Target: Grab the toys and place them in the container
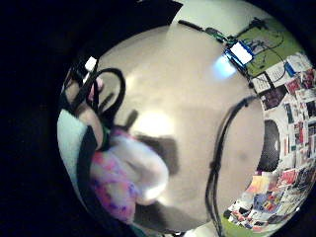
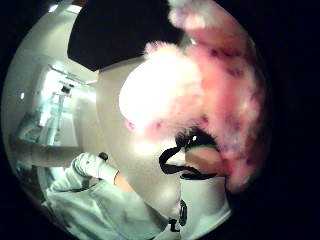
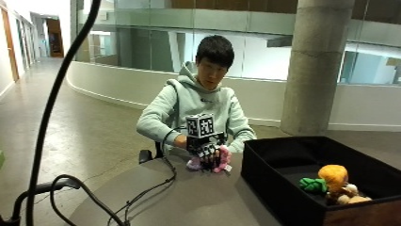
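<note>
In the outside view a person sits at a round grey table (image 3: 188,197). Their gloved right hand (image 3: 205,153) grips a pink and white plush toy (image 3: 219,162) just above the table, left of the black container (image 3: 276,188). The thumb side palm view is filled by the fluffy pink toy (image 2: 200,95), with a fingertip (image 2: 205,157) curled against it. In the little finger side palm view the same toy (image 1: 131,177) hangs beside the palm over the tabletop (image 1: 187,113). An orange plush toy (image 3: 334,176) and a green one (image 3: 311,184) lie inside the container.
The container's near wall (image 3: 263,179) stands right of the hand. Black cables (image 3: 144,193) trail across the table's left side toward the front. The person's other hand (image 3: 233,141) rests near the table's far edge. A concrete pillar (image 3: 316,66) stands behind.
</note>
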{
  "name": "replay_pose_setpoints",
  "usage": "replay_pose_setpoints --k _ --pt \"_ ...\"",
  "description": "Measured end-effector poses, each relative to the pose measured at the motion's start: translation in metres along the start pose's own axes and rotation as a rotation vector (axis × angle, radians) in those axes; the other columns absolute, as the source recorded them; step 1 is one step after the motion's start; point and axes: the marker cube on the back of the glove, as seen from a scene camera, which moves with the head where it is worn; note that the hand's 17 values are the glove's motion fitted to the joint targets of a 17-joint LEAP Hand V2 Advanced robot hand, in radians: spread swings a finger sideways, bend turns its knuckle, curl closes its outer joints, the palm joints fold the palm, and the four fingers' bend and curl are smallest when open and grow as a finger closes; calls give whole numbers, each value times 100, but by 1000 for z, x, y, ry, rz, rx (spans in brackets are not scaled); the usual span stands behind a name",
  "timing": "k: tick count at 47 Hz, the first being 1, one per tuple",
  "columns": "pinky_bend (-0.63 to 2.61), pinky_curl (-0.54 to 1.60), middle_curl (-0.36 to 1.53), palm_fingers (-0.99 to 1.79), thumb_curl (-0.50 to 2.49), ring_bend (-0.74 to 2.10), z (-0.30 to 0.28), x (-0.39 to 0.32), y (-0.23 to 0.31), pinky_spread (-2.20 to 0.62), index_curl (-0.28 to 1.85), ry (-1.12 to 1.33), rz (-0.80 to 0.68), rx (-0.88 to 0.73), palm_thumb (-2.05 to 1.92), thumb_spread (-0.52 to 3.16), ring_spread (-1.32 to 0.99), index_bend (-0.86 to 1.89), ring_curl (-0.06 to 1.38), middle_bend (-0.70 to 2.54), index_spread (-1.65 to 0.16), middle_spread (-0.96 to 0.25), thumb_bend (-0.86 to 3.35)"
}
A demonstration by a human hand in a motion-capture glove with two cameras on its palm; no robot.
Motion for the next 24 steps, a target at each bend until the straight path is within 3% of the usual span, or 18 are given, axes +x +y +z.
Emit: replay_pose_setpoints --k 7,18,24 --pt "96 43 62 118 44 135 -3 1 -18 -34 8 22 -65 -17 42 129 -28 18 60 98 -19 -16 19" --pt "94 45 70 125 57 135 -38 14 -32 -38 18 -230 63 -557 53 103 -30 51 61 111 -21 -18 16" --pt "95 46 72 122 63 135 -98 13 -54 -38 24 -193 103 -478 56 91 -30 65 61 115 -20 -18 14"
